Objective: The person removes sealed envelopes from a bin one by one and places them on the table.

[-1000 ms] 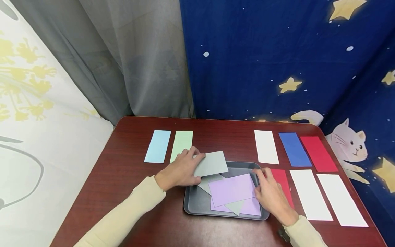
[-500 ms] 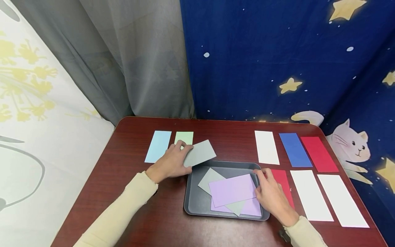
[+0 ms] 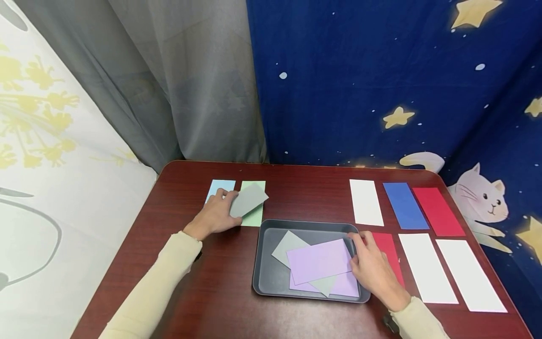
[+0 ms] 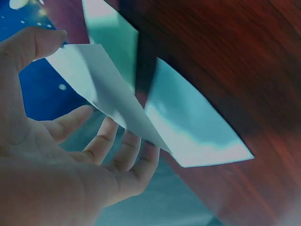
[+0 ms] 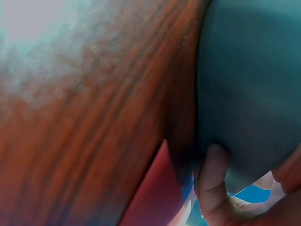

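Tilted between the thumb and fingers of my left hand [image 3: 215,214] is a grey-green card [image 3: 250,200], pinched by its edges, as the left wrist view shows too. It overlaps a light green card [image 3: 255,220] on the table, while the hand hides the lower part of a light blue card [image 3: 222,184]. My right hand [image 3: 374,270] grips the right rim of a dark grey tray [image 3: 268,280]. Inside the tray, a lilac card [image 3: 319,261] lies across another grey-green card [image 3: 287,244], with a second lilac card [image 3: 347,285] beneath them.
To the tray's right lie two red cards, one at the back [image 3: 438,212] and one partly behind my right hand [image 3: 389,254]. A blue card [image 3: 405,205] and several white cards [image 3: 427,268] lie there too. Curtains [image 3: 338,94] hang behind the brown table [image 3: 203,292].
My left hand has carried the grey-green card leftward from above the tray to over the light green card. The right hand stays at the tray's rim.
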The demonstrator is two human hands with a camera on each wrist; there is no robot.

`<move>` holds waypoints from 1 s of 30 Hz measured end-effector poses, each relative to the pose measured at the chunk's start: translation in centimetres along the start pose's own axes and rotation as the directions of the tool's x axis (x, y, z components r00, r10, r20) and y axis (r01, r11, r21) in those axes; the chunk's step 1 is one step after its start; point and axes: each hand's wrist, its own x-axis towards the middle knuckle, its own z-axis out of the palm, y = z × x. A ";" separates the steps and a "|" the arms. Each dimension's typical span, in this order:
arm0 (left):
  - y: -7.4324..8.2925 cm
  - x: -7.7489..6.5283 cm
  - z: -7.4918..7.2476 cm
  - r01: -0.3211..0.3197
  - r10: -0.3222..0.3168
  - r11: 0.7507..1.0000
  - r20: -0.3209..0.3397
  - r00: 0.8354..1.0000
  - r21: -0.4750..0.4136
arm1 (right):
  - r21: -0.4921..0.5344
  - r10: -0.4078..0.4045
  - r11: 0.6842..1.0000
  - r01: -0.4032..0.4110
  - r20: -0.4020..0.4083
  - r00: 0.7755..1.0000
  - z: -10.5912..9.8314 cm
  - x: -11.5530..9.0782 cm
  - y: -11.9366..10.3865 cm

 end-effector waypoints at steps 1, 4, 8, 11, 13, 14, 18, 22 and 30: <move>-0.4 0.1 0.0 0.017 -0.017 1.000 -0.002 1.000 0.001 | 0.000 0.003 1.000 -0.003 0.002 1.000 0.0 0.0 0.0; -1.7 0.2 0.1 0.056 -0.056 0.998 -0.004 0.998 0.005 | 0.000 0.009 1.000 -0.009 0.007 1.000 0.0 0.0 -0.1; -3.0 0.3 0.1 0.102 -0.102 0.995 0.000 0.995 0.004 | -0.004 0.008 1.000 -0.008 0.008 1.000 0.0 0.0 0.0; -3.7 0.3 0.0 0.133 -0.133 0.991 -0.002 0.991 -0.001 | -0.006 0.004 1.000 -0.004 0.006 1.000 0.0 0.0 0.0; -4.1 0.4 -0.2 0.151 -0.151 0.988 -0.005 0.988 -0.008 | -0.008 0.003 1.000 -0.003 0.006 1.000 0.0 0.0 0.0; -4.2 0.3 -0.3 0.157 -0.157 0.988 -0.007 0.988 -0.011 | -0.008 0.004 1.000 -0.004 0.006 1.000 0.0 0.0 0.0; -5.0 0.3 -0.6 0.184 -0.184 0.983 -0.016 0.983 -0.016 | -0.008 0.007 1.000 -0.007 0.008 1.000 0.0 0.0 0.0; -5.9 0.3 -0.7 0.214 -0.215 0.977 -0.034 0.976 -0.019 | -0.008 0.003 1.000 -0.003 0.005 1.000 0.1 0.0 0.0; -8.3 0.3 -1.0 0.297 -0.298 0.954 -0.051 0.953 -0.030 | -0.015 -0.011 1.000 0.010 -0.007 1.000 0.1 0.0 0.1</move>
